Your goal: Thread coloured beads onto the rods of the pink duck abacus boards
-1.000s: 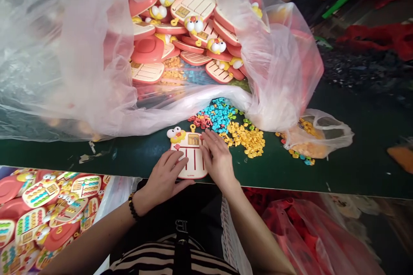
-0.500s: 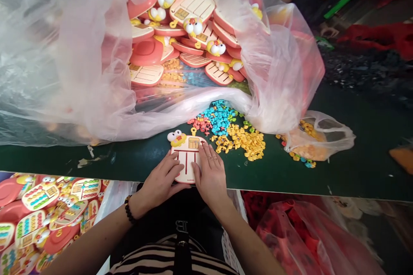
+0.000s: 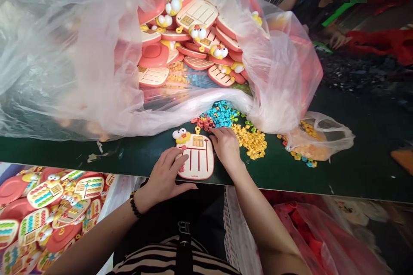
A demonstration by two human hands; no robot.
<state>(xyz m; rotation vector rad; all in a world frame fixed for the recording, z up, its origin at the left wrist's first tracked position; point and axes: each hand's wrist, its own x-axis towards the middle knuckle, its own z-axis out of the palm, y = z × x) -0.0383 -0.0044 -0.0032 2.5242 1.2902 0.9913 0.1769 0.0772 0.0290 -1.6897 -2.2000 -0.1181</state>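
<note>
A cream toy board with slots, red-rimmed and topped by a yellow duck head with bulging eyes, lies flat near the table's front edge. My left hand rests over its left side, fingers laid on the surface and thumb stretched apart. Small red pieces sit by those fingers in the left slot. Right of the board, my right hand has its fingertips bent together at the edge of the loose pieces; whatever is between them is hidden. Red pieces, blue pieces and yellow pieces lie heaped there.
Behind the heaps, a big clear plastic bag holds many toy boards. A small bag of pieces lies to the right. Finished-looking boards with coloured pieces fill a container at lower left. A co-worker's hand shows at upper right.
My right hand has left the board and moved up and right to the loose pieces. The left hand's fingers have shifted, and red pieces now show beside them.
</note>
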